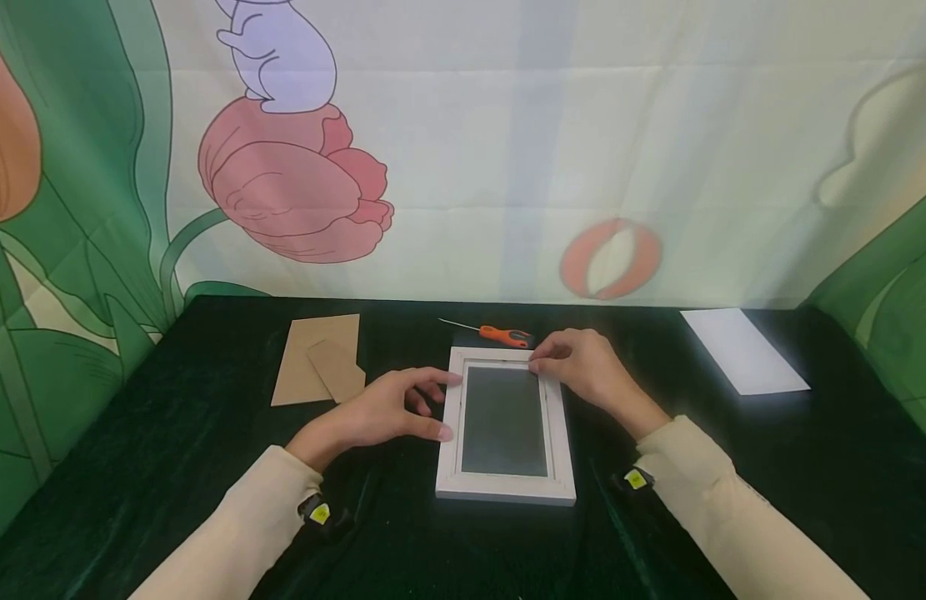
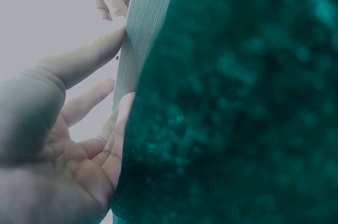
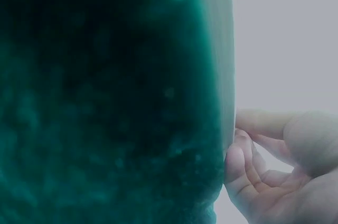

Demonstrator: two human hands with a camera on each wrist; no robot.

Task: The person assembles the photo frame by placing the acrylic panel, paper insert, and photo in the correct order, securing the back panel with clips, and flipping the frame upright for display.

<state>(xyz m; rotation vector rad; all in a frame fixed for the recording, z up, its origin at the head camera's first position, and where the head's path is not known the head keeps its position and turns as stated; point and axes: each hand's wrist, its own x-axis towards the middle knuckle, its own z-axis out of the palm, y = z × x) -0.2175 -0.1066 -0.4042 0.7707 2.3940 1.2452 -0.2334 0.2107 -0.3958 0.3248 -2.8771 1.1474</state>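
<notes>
I saw the left hand point(image 1: 391, 407) spread against the frame point(image 1: 505, 486), while the right hand point(image 1: 583, 364) pinched its far right corner, near the screwdriver point(image 1: 500, 335).

Surroundings: dark green cloth over the desk point(image 1: 192, 492), printed hanging behind.
Desk, far left: tan board point(image 1: 312, 333), a smaller angular tan piece point(image 1: 338, 371) lying partly over it and past its right edge. Far side, near middle: screwdriver point(image 1: 494, 332), orange-and-dark handle to the right, thin shaft to the left. Far right: white sheet point(image 1: 743, 350), flat, set askew. Hanging point(image 1: 463, 150): pale, faintly creased; lavender animal figure point(image 1: 286, 62) seated on a pink flower point(image 1: 282, 183), orange bloom point(image 1: 5, 133) at left edge, green leaves point(image 1: 65, 367) below it, reddish oval ring point(image 1: 611, 258) low, right of centre. Wrist views: cloth blurred.
</notes>
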